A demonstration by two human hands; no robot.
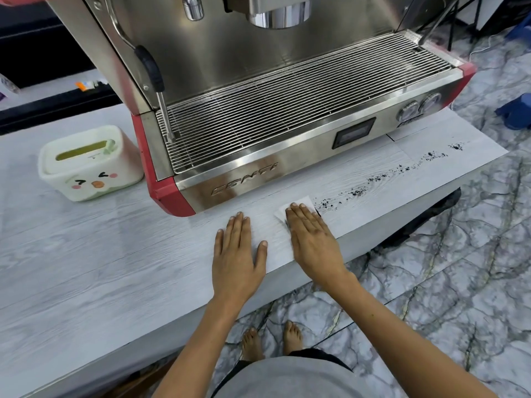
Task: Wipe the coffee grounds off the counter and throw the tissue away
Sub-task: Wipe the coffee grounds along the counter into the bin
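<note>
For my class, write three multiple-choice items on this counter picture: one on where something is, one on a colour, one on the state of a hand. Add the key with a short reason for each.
1. Where does the trail of dark coffee grounds lie on the pale wood-grain counter?
A. Left of the tissue box
B. Right of the white tissue
C. On the drip grate

2. What colour are the corner panels of the steel espresso machine?
A. Red
B. Blue
C. Yellow

3. How is the right hand placed?
A. Curled in a fist
B. Raised off the counter
C. Flat, pressing the white tissue

Key: 1 B, the grounds run from the tissue's edge toward the counter's right end. 2 A, both front corners are red. 3 C, its fingers lie straight over the tissue, while the left hand rests flat beside it.
</note>
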